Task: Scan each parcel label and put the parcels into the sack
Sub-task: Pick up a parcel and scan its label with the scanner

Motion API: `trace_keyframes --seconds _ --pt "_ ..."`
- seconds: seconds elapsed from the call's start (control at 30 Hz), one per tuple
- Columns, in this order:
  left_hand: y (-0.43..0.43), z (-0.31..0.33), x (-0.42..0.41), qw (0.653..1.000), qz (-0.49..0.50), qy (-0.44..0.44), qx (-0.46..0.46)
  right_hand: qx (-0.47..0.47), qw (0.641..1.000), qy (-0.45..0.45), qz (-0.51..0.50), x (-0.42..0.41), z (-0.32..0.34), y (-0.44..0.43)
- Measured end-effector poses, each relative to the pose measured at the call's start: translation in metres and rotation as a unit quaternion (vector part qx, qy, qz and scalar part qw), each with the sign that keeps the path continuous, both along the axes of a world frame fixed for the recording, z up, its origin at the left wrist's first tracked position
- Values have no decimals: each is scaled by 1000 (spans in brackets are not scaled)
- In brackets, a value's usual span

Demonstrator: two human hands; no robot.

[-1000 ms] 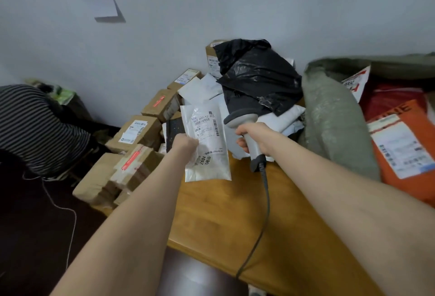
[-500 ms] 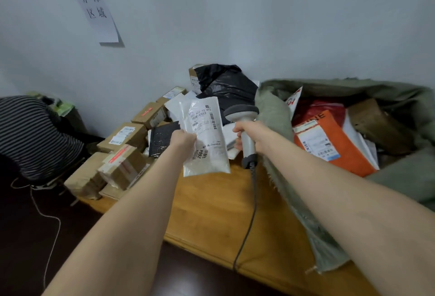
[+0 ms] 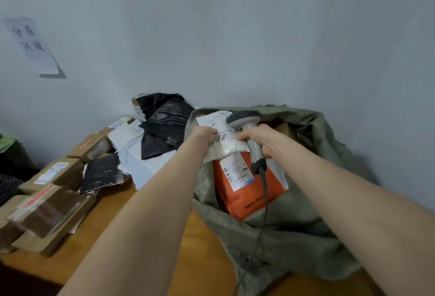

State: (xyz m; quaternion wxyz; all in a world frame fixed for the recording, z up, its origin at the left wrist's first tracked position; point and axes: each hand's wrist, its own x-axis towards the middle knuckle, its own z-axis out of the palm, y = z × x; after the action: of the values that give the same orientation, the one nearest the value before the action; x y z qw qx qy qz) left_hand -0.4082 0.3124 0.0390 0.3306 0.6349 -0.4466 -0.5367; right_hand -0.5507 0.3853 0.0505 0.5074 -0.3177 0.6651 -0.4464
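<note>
My left hand (image 3: 204, 136) grips a white plastic parcel (image 3: 222, 139) with a printed label, held over the open mouth of the green woven sack (image 3: 313, 222). My right hand (image 3: 261, 139) holds the grey barcode scanner (image 3: 250, 131) by its handle, right beside the parcel, with its cable hanging down over the sack. An orange parcel (image 3: 247, 192) with a white label lies inside the sack, just under the white parcel.
Brown cardboard boxes (image 3: 54, 192) are stacked at the left on the wooden table (image 3: 150, 248). A black plastic bag (image 3: 164, 123) and white mailers (image 3: 138, 159) lie behind them. A paper sign (image 3: 30, 46) hangs on the wall. Striped fabric shows at the far left edge.
Both hands have moved right, carrying the white parcel and the scanner from above the table to over the sack's opening. The view has turned right with them.
</note>
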Motion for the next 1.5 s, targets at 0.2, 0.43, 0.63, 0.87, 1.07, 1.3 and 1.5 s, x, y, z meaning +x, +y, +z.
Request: trace_keyframes --seconds 0.2,0.43,0.63,0.87,1.07,1.3,1.5 --pt "-9 -18 -51 997 -73 24 30 90 991 64 -81 -71 -26 -29" --pt "-32 -26 -37 965 -5 -186 -183 62 984 70 -153 -86 -46 -77" --pt "-52 -52 -8 948 -5 -286 -141 90 978 65 -179 -76 -73 -106" --pt "-45 -60 -2 950 -38 -289 -109 76 972 103 -197 -85 -105 -127" --pt "-37 -53 20 955 -43 -275 -104 49 988 65 -131 -37 -40 -74" --pt "-20 -52 91 960 -43 -266 -77 4 999 -39 -17 72 -23 -52" --pt "-3 -62 184 942 -68 -327 -34 60 995 -49 61 180 -43 -48"
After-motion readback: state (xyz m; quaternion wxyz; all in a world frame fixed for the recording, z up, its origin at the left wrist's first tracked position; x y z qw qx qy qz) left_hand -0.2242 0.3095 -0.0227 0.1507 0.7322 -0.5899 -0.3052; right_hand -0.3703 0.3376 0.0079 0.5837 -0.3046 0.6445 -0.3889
